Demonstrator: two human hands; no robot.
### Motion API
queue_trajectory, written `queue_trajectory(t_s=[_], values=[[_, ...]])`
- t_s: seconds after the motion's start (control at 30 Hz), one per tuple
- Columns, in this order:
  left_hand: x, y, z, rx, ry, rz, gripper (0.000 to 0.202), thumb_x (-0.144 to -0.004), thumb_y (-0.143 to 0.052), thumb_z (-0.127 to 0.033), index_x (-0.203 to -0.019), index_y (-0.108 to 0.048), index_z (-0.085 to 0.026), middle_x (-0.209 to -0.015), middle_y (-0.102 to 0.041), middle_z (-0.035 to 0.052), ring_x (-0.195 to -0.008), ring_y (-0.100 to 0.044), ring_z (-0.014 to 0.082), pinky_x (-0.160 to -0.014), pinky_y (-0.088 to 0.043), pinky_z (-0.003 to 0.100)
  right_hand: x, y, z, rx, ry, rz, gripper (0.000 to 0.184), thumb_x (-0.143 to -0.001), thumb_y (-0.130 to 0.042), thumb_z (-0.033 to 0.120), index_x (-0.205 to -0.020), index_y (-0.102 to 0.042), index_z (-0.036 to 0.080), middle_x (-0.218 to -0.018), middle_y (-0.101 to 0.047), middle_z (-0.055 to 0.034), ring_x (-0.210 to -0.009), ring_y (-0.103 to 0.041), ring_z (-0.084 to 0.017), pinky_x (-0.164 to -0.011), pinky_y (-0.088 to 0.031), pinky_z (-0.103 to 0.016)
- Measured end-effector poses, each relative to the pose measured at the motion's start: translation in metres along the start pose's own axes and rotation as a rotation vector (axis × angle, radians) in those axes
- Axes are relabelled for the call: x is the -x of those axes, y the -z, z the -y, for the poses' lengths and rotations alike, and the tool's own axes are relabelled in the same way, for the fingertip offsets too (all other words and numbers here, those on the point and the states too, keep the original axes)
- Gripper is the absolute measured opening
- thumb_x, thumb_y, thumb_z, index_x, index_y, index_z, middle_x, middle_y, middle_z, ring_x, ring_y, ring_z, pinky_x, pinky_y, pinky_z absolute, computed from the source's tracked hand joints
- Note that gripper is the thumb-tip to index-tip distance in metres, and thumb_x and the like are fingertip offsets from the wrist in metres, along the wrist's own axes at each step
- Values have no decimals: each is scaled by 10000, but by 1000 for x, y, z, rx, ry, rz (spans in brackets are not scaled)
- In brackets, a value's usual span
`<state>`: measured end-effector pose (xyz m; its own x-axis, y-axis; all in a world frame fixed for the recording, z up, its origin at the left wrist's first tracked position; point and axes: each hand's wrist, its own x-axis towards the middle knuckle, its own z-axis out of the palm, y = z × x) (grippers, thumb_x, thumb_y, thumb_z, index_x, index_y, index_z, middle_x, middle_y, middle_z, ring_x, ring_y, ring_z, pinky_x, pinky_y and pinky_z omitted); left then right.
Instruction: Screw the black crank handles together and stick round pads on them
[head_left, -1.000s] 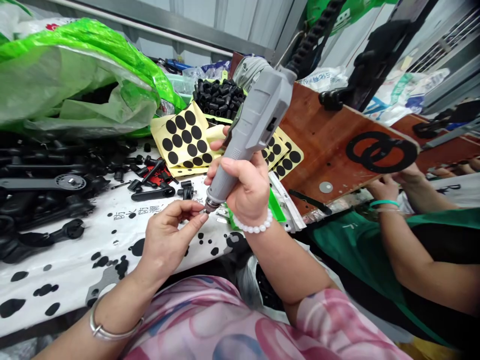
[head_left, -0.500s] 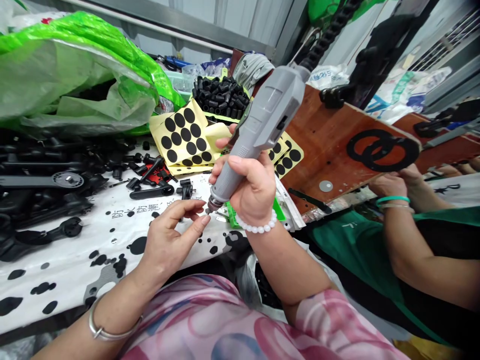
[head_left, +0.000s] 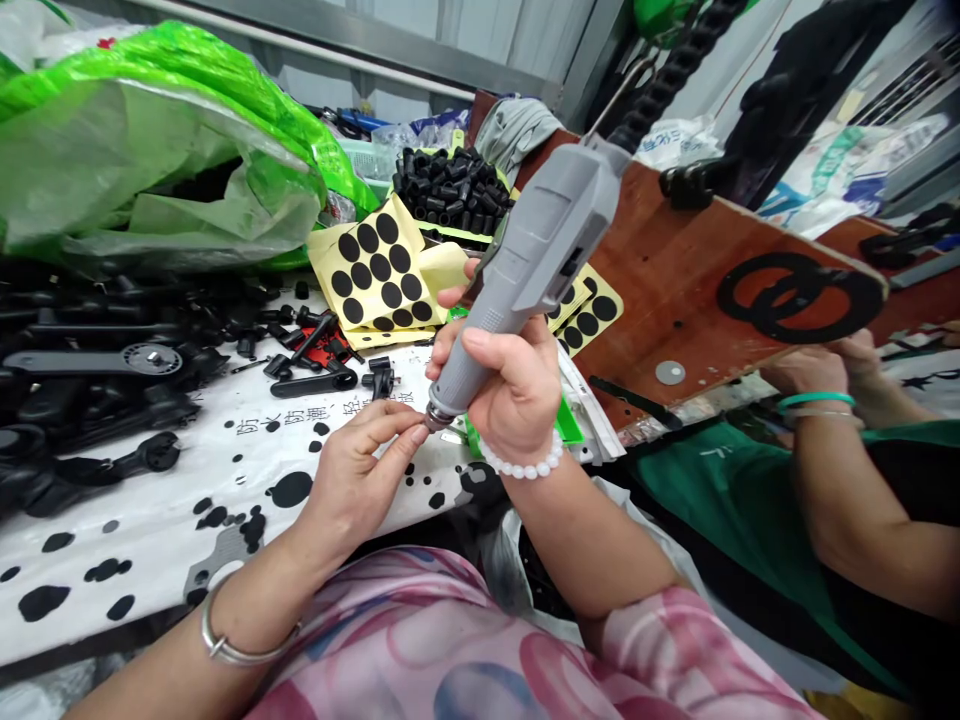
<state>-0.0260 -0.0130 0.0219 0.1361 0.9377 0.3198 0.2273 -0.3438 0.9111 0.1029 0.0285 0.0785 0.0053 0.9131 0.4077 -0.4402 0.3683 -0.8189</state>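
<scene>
- The grey plastic power screwdriver (head_left: 551, 230) slants just right of the pale yellow sheet with round black stickers (head_left: 384, 272), its nose pointing down and left, below the sheet.
- The right hand (head_left: 514, 385), a white bead bracelet (head_left: 521, 468) at its wrist, grasps the screwdriver, fingers wrapped around the lower barrel, to the right of and below the sheet.
- The left hand (head_left: 360, 470), directly below the sheet, pinches thumb and fingertips together at the screwdriver's nose; whether a small piece sits between them is too fine to make out.
- Just behind the sheet, short black tubular plastic parts (head_left: 450, 190) fill a yellow-green container.
- Left of the sheet and nearer the wearer lies a heap of black plastic parts (head_left: 90, 395); above that heap, a bright green and translucent plastic bag (head_left: 180, 150) bulges.
- Well right of the sheet stands a reddish-brown wooden board (head_left: 664, 270) with overlapping flat black rings (head_left: 802, 300); a co-worker's hand (head_left: 806, 372) is near its lower edge.
</scene>
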Motion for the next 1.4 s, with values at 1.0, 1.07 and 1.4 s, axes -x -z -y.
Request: queue_trajectory(t_s=[1.0,1.07,1.4], values=[[-61,20,32,-783,316,78,286,-734,-583,-402,-918,-657,-195,-751,-675,111,-783,-634,334,-681,-440,393,5,83,19,574,279,-269,260,-731,-677,267,-980,-609,236,-840,-637,-9,-501,-564,-99,-456,-503,-262],[-61,23,39,-645,340,68,358,-725,-594,-432,-986,-659,-195,-717,-673,75,-708,-635,280,-631,-453,356,6,86,20,570,275,-275,319,-731,-676,263,-1041,-599,247,-883,-636,-12,-508,-564,-94,-455,-499,-255],[-28,21,13,298,662,85,586,-648,-768,-406,-1131,-578,-134,-817,-737,89,-509,-562,99,-493,-463,214,1,88,17,513,258,-292,208,-702,-710,247,-883,-616,213,-889,-648,-18,-490,-555,-93,-432,-495,-271]])
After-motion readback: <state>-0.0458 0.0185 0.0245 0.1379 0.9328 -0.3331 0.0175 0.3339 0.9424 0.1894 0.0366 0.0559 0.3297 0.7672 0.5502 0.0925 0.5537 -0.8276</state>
